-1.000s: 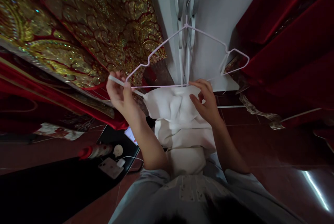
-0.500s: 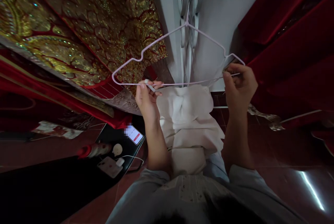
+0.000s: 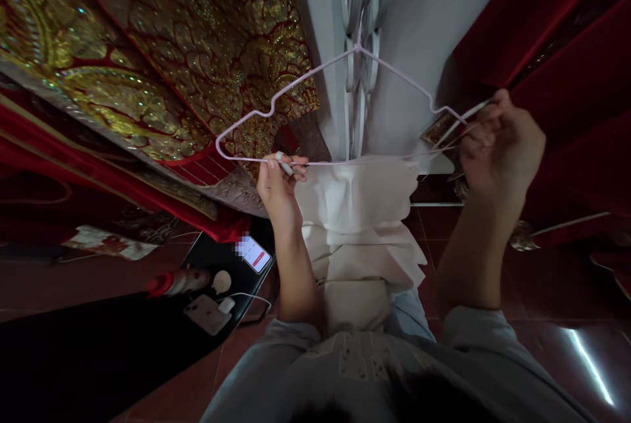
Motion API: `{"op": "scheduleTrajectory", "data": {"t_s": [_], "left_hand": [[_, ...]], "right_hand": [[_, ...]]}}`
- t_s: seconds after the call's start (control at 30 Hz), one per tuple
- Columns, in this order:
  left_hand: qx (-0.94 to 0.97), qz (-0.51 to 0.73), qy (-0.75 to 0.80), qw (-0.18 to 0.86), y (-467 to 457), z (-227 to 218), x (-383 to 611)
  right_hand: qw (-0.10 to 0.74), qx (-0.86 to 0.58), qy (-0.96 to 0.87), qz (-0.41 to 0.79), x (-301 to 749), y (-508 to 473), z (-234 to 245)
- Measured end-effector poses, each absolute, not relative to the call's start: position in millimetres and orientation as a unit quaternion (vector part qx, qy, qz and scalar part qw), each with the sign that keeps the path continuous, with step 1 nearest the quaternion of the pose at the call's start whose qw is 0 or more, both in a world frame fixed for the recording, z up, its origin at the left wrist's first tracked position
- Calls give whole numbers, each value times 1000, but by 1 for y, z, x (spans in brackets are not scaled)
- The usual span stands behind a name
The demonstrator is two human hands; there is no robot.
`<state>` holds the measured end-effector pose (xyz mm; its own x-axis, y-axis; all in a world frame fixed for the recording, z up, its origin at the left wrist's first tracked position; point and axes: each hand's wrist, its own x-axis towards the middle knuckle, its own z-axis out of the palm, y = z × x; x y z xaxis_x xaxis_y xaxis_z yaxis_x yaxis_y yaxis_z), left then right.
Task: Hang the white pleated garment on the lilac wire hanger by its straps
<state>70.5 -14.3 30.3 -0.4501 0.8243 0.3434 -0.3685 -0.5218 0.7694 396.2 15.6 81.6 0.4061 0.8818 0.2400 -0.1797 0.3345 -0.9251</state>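
Note:
A pale pink clothes hanger [image 3: 305, 75] is held up in front of me, its hook raised toward the grey metalwork. My left hand [image 3: 280, 183] grips the hanger's bottom bar near its left end; a small white strip lies across its fingers. My right hand [image 3: 503, 140] is closed on a thin white strap [image 3: 473, 111], drawn out taut past the hanger's right end. Below the bottom bar hangs a cream white garment [image 3: 352, 206] in ruffled layers, its top edge close to the bar. How it joins the bar and strap is hard to make out.
Gold sequinned red garments [image 3: 172, 68] hang at the left, dark red cloth [image 3: 566, 81] at the right. On a black bench [image 3: 269, 239] at lower left lie a lit phone [image 3: 255, 255], another phone [image 3: 207, 315], a white charger [image 3: 227, 305] and a red-capped bottle [image 3: 172, 283].
My right hand has moved outward to the right and slightly up, stretching the strap past the hanger's end. The garment's top right edge has been pulled right. My left hand keeps its hold.

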Motion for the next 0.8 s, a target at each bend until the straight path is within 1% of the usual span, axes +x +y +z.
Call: {"op": "scheduleTrajectory", "data": {"t_s": [0.17,0.27,0.3,0.43,0.53,0.63,0.8], "left_hand": [[363,791,295,395,-14,29,74],[358,785,299,408,-15,28,80],[357,782,302,412,-16,27,82],[361,774,291,431,-22,26,89],[372,764,301,433,-24,20,85],[366,780,340,377,-21,10,70],[296,867,359,181,-12,5,36]], "right_hand": [[770,-437,-339,318,399,-4,48],[768,-438,-366,289,365,-24,36],[753,-440,-398,286,352,-30,35],[611,-441,-609,249,314,-37,35],[562,-442,-672,196,309,-28,31],[557,-441,-682,171,314,-23,25],[573,-449,-658,192,322,-27,21]]}}
